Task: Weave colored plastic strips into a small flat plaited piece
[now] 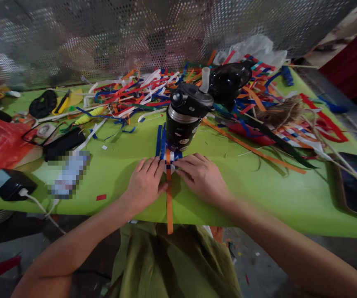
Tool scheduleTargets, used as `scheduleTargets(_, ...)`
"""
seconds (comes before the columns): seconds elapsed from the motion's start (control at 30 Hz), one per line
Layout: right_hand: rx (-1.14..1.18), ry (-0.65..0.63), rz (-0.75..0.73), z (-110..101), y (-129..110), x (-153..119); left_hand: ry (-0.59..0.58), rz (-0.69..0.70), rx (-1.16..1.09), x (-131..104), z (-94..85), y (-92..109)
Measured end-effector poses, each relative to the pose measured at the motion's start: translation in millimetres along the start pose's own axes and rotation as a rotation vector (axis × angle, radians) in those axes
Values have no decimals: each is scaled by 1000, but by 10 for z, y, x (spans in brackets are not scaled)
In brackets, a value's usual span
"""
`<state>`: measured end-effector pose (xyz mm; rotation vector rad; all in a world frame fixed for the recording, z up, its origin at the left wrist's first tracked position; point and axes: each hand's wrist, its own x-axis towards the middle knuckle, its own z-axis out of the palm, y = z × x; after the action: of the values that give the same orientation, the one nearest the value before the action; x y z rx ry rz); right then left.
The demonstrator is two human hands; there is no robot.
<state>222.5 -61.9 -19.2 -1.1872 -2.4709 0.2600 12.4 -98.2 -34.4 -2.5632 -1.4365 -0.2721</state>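
A small woven piece of blue, white and orange strips (172, 156) lies on the green table, partly under a black tumbler (181, 124) with a straw. My left hand (147, 178) rests on its left edge, fingers together and pressed down. On the other side, my right hand (197, 174) has its fingertips bent onto the weave's right edge. Between both hands an orange strip (169, 207) runs toward me and hangs over the table's front edge. Two dark blue strips stick out beyond my left fingertips.
Loose colored strips (135, 91) are heaped along the back of the green table (119, 165). A phone (71, 174), a black charger (12, 184) and a red bag (4, 145) lie left; a tablet (356, 182) is right. A perforated metal panel (104, 41) stands behind.
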Motion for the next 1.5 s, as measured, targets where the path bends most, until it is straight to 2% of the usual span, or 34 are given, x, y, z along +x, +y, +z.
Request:
scheduleTargets(0.17, 56, -14, 31, 38, 15, 64, 22, -12, -18, 8, 3, -2)
scheduleTargets(0.6, 113, -51, 63, 54, 6, 65, -59, -59, -44, 23, -56, 1)
scheduleTargets(1.0, 213, -29, -1, 9, 55, 23, -97, -113, -193, 42, -84, -164)
scheduleTargets(1.27, 61, -67, -42, 10, 47, 6, -103, -153, -289, 46, -95, -230)
scheduleTargets(1.5, 116, -75, -25, 3, 53, 14, -101, -147, -262, 48, -102, -202)
